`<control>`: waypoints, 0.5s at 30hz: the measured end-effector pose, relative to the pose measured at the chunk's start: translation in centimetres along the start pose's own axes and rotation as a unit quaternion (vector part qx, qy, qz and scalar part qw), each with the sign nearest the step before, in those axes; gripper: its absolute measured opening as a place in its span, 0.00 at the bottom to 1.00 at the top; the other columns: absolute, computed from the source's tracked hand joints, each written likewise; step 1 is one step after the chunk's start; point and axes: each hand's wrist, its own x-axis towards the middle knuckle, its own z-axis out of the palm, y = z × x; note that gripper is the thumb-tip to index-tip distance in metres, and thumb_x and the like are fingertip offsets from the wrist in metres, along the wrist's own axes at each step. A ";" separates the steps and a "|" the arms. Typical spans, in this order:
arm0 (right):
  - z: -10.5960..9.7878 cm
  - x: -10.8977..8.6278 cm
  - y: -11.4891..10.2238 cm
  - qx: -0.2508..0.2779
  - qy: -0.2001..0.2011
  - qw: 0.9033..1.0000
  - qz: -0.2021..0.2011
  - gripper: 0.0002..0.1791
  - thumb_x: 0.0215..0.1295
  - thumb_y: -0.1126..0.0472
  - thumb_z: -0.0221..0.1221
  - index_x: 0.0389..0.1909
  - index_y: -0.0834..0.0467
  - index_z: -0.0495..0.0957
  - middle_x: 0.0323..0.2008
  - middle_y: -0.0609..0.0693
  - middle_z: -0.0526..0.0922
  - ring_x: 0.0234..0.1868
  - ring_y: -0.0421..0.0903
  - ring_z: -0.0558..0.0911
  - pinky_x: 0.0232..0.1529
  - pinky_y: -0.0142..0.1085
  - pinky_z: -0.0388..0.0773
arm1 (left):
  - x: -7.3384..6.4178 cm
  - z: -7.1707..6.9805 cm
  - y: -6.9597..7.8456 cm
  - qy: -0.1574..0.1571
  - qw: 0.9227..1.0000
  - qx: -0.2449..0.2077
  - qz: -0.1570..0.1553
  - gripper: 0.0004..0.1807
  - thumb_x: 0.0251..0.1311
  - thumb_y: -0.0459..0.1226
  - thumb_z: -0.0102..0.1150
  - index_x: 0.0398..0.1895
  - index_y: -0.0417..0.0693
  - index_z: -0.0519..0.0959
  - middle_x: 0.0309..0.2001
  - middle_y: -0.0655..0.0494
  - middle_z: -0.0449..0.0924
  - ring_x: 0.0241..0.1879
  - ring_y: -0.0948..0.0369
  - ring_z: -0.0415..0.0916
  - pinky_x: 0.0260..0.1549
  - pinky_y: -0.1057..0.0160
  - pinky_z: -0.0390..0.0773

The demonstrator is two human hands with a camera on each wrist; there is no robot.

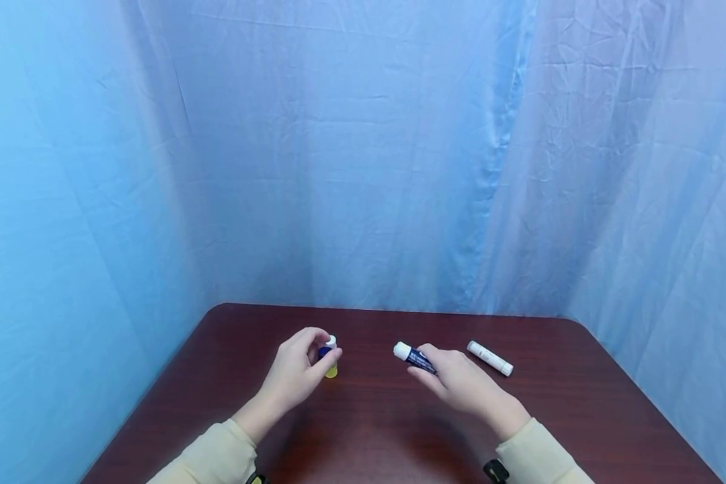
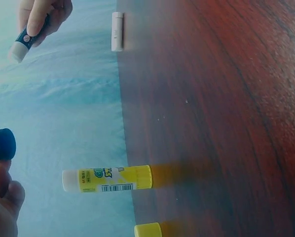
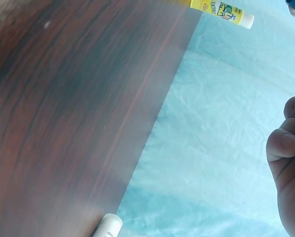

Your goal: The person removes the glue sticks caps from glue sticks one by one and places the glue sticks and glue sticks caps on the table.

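In the head view my left hand (image 1: 296, 366) pinches a dark blue cap (image 2: 3, 144) between thumb and fingers, held above the table. A yellow glue stick (image 2: 115, 178) with a white end stands upright just behind that hand. Beside it on the tabletop is a yellow cap (image 2: 147, 230). Off to the right, my right hand (image 1: 456, 380) grips a dark blue glue stick (image 1: 420, 359), its white end pointing left and away from me. The right wrist view has the curled fingers (image 3: 285, 143) at its right edge, with the held stick out of sight.
A white glue stick (image 1: 490, 358) lies on its side on the dark red-brown wooden table (image 1: 363, 417), right of my right hand. Light blue curtains (image 1: 363, 168) hang behind the table and along both sides.
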 end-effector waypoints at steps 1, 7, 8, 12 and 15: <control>0.1 0.1 -0.1 0.002 0.002 1.000 0.000 0.09 0.75 0.49 0.59 0.42 0.48 0.73 0.23 0.33 0.69 0.21 0.31 0.69 0.23 0.29 0.70 | 0.0 -0.1 0.0 0.000 1.000 0.001 0.001 0.13 0.59 0.38 0.74 0.42 0.43 0.81 0.30 0.58 0.74 0.27 0.65 0.68 0.24 0.68 0.71; 0.2 0.4 -0.3 0.019 0.004 1.000 0.018 0.10 0.76 0.46 0.57 0.42 0.48 0.72 0.23 0.35 0.70 0.20 0.32 0.69 0.22 0.29 0.70 | 0.2 -0.6 0.0 0.012 1.000 0.013 0.013 0.13 0.55 0.37 0.77 0.36 0.50 0.79 0.30 0.60 0.74 0.29 0.64 0.70 0.25 0.68 0.73; 0.2 0.4 -0.4 0.024 0.005 0.999 0.020 0.10 0.76 0.46 0.57 0.42 0.48 0.72 0.23 0.35 0.70 0.20 0.32 0.70 0.22 0.30 0.71 | 0.3 -0.8 0.1 0.014 1.000 0.015 0.017 0.13 0.55 0.37 0.77 0.36 0.50 0.79 0.30 0.61 0.74 0.29 0.63 0.71 0.25 0.68 0.74; 0.3 0.7 -0.6 0.044 0.016 0.999 0.018 0.09 0.76 0.48 0.57 0.41 0.49 0.72 0.24 0.36 0.70 0.20 0.32 0.69 0.23 0.30 0.71 | 0.5 -1.2 0.0 0.018 0.999 0.027 0.031 0.12 0.54 0.36 0.77 0.35 0.51 0.80 0.31 0.65 0.75 0.30 0.64 0.72 0.26 0.67 0.75; 0.5 0.9 -0.8 0.058 0.026 0.998 0.015 0.08 0.77 0.50 0.57 0.41 0.49 0.72 0.24 0.36 0.70 0.20 0.32 0.69 0.22 0.30 0.71 | 0.5 -1.6 0.0 0.016 0.999 0.031 0.035 0.12 0.54 0.36 0.77 0.36 0.51 0.81 0.32 0.63 0.78 0.29 0.65 0.73 0.26 0.67 0.76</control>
